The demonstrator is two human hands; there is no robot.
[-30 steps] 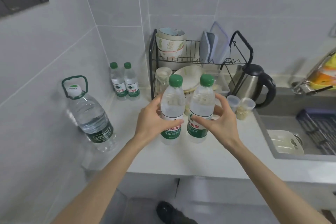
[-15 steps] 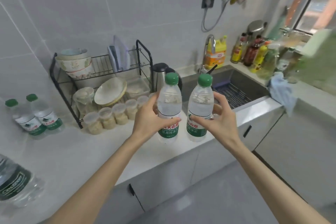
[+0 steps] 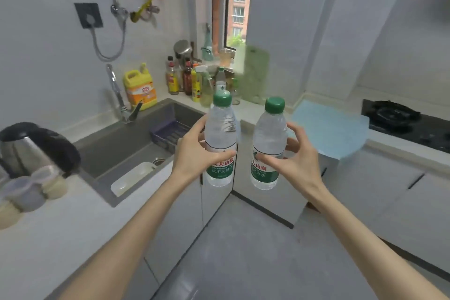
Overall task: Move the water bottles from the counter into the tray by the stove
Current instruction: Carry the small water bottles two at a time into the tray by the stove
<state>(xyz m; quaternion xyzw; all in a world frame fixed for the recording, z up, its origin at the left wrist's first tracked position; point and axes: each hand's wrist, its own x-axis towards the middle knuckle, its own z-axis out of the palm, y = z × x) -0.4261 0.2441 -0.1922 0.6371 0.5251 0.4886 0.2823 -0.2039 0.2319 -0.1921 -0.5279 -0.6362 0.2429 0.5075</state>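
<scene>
Left hand (image 3: 192,153): fingers curled round an upright water bottle (image 3: 220,134).
Right hand (image 3: 297,161): fingers gripping a second bottle (image 3: 269,134), green cap above them.

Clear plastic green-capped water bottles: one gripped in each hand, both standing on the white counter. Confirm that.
Wrong. In the head view the left hand grips the left green-capped bottle and the right hand the right bottle, both held over the grey floor, not standing on the counter.
</scene>
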